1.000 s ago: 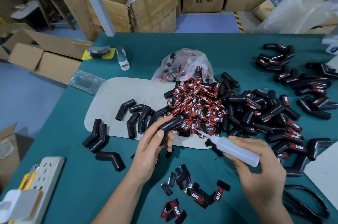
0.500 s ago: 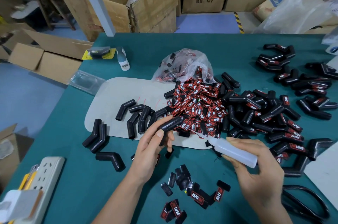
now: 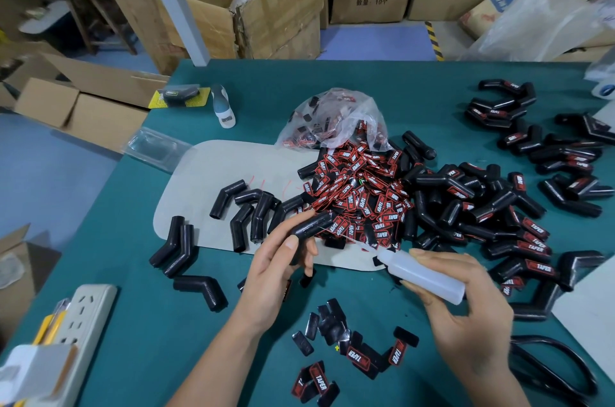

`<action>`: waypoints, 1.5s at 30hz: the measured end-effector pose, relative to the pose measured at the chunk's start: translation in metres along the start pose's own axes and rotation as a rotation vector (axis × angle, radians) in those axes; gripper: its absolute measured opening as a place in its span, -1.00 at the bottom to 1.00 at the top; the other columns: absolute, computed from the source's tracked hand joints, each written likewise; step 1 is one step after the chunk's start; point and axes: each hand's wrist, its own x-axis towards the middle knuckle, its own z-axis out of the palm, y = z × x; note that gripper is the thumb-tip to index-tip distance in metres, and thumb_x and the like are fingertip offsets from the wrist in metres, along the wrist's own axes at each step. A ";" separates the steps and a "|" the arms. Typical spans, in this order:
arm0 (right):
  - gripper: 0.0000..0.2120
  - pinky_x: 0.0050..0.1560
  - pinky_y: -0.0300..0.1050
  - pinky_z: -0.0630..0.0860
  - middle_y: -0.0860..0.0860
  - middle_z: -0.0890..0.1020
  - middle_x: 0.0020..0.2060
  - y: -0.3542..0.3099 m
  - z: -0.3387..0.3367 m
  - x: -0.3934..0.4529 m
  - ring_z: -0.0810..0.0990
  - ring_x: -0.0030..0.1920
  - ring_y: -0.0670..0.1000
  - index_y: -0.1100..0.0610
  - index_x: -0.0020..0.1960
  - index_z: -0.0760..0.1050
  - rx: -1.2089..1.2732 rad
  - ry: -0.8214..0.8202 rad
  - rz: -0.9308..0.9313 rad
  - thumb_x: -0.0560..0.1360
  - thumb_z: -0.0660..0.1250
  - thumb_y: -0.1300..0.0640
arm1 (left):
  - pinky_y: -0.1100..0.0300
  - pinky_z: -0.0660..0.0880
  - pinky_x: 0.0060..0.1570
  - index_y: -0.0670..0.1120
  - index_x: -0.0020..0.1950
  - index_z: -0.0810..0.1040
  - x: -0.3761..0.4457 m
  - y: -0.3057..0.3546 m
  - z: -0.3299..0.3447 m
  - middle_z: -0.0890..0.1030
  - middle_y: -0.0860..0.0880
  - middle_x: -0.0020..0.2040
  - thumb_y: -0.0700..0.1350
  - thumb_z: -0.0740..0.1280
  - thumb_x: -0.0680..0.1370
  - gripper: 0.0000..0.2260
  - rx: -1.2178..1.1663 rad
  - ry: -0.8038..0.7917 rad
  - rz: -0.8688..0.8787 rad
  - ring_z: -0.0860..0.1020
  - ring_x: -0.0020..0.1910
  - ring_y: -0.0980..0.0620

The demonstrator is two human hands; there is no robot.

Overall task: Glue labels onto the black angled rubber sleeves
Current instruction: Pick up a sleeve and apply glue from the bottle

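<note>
Left hand (image 3: 276, 268): a black angled rubber sleeve (image 3: 311, 223) is gripped between thumb and curled fingers, raised above the counter (image 3: 416, 94) at the near edge of the label heap.
Right hand (image 3: 466, 306): a translucent, soft-looking glue bottle (image 3: 426, 275) is held in curled fingers, its thin nozzle aimed at the sleeve; whether the tip touches cannot be told.
Labels (image 3: 359, 193): small flat black-and-red rectangles are heaped, spilling from a crumpled clear plastic bag (image 3: 332, 117).
Loose labels (image 3: 349, 350): a few are scattered on the teal cloth near the wrists, some face down.
Bare sleeves (image 3: 246, 210): smooth, bent tubes lie on a beige mat (image 3: 213, 173) to the left.
Labelled sleeves (image 3: 499, 213): piled to the right; the farthest ones are cut off by the frame.
Power strip (image 3: 83, 316): a white one lies at the lower left edge, partly hidden.
Open room: bare teal cloth is seen between the forearms.
</note>
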 end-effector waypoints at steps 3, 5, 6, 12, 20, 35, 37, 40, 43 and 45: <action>-0.74 0.15 -0.22 0.54 -0.34 0.63 0.20 0.001 0.000 -0.001 0.66 0.16 -0.16 0.02 0.18 0.55 -0.003 0.000 0.015 0.51 0.45 0.12 | 0.14 0.51 -0.15 -0.05 0.51 0.54 0.000 0.000 0.000 0.58 -0.10 -0.08 -0.02 0.24 0.70 -0.61 -0.002 0.000 -0.001 0.50 -0.14 0.00; -0.74 0.16 -0.23 0.54 -0.38 0.61 0.21 -0.001 0.000 0.000 0.65 0.17 -0.16 0.01 0.19 0.55 0.002 -0.008 0.020 0.53 0.45 0.10 | 0.14 0.50 -0.15 -0.04 0.50 0.55 0.000 0.001 0.000 0.59 -0.10 -0.08 -0.07 0.22 0.72 -0.64 0.001 -0.001 0.000 0.50 -0.14 0.00; -0.76 0.16 -0.23 0.54 -0.39 0.61 0.22 -0.002 0.000 0.000 0.65 0.16 -0.16 0.01 0.19 0.55 0.009 -0.015 0.023 0.55 0.45 0.06 | 0.13 0.50 -0.15 -0.03 0.50 0.55 -0.001 0.001 0.000 0.59 -0.10 -0.08 -0.09 0.21 0.72 -0.65 0.003 0.001 -0.002 0.50 -0.15 0.00; -0.80 0.15 -0.22 0.55 -0.36 0.62 0.22 -0.003 0.001 0.001 0.66 0.16 -0.14 0.00 0.18 0.55 0.016 -0.017 0.027 0.59 0.43 0.01 | 0.13 0.51 -0.16 -0.03 0.49 0.56 -0.001 0.001 0.002 0.60 -0.13 -0.07 -0.09 0.21 0.71 -0.64 0.004 0.005 -0.008 0.50 -0.16 -0.01; -0.68 0.13 -0.16 0.57 -0.36 0.62 0.22 0.003 -0.001 -0.002 0.66 0.16 -0.12 -0.02 0.22 0.54 -0.006 -0.029 -0.001 0.50 0.46 0.16 | 0.14 0.51 -0.16 -0.01 0.48 0.57 -0.002 0.001 0.001 0.61 -0.11 -0.06 -0.12 0.18 0.72 -0.64 0.015 0.013 -0.014 0.51 -0.16 0.00; -0.79 0.07 -0.12 0.59 -0.17 0.69 0.06 0.003 0.000 -0.003 0.67 0.13 -0.11 -0.01 0.11 0.57 -0.018 -0.024 -0.002 0.49 0.46 0.14 | 0.13 0.50 -0.18 -0.01 0.48 0.58 -0.001 0.002 0.003 0.63 -0.14 -0.06 -0.07 0.23 0.71 -0.65 0.012 0.024 -0.026 0.49 -0.18 -0.01; -0.77 0.04 -0.09 0.60 -0.14 0.69 0.06 0.003 0.001 -0.003 0.67 0.13 -0.11 -0.03 0.11 0.56 -0.025 -0.025 -0.013 0.49 0.47 0.15 | 0.14 0.50 -0.18 -0.01 0.48 0.58 -0.002 0.002 0.003 0.63 -0.13 -0.07 -0.11 0.20 0.71 -0.64 0.025 0.021 -0.026 0.49 -0.18 0.00; -0.76 0.04 -0.09 0.60 -0.10 0.68 0.09 0.004 0.001 -0.005 0.67 0.13 -0.09 -0.04 0.12 0.56 -0.027 -0.039 -0.020 0.48 0.47 0.16 | 0.14 0.50 -0.17 0.00 0.49 0.57 -0.002 0.003 0.004 0.64 -0.12 -0.06 -0.03 0.26 0.70 -0.64 0.029 0.012 -0.026 0.49 -0.18 0.00; -0.72 0.08 -0.11 0.60 -0.20 0.68 0.09 0.005 0.000 -0.006 0.68 0.13 -0.08 0.02 0.18 0.56 -0.008 -0.034 0.008 0.49 0.47 0.15 | 0.14 0.51 -0.17 0.00 0.50 0.57 -0.003 0.005 0.004 0.64 -0.12 -0.05 0.02 0.27 0.67 -0.60 0.032 0.009 -0.020 0.49 -0.17 0.00; -0.73 0.10 -0.17 0.58 -0.24 0.64 0.13 0.004 0.001 -0.005 0.67 0.14 -0.11 0.03 0.18 0.56 -0.009 -0.042 -0.004 0.50 0.47 0.14 | 0.14 0.51 -0.17 0.01 0.50 0.56 -0.003 0.005 0.004 0.64 -0.12 -0.05 0.02 0.26 0.67 -0.60 0.034 0.003 -0.019 0.49 -0.16 0.00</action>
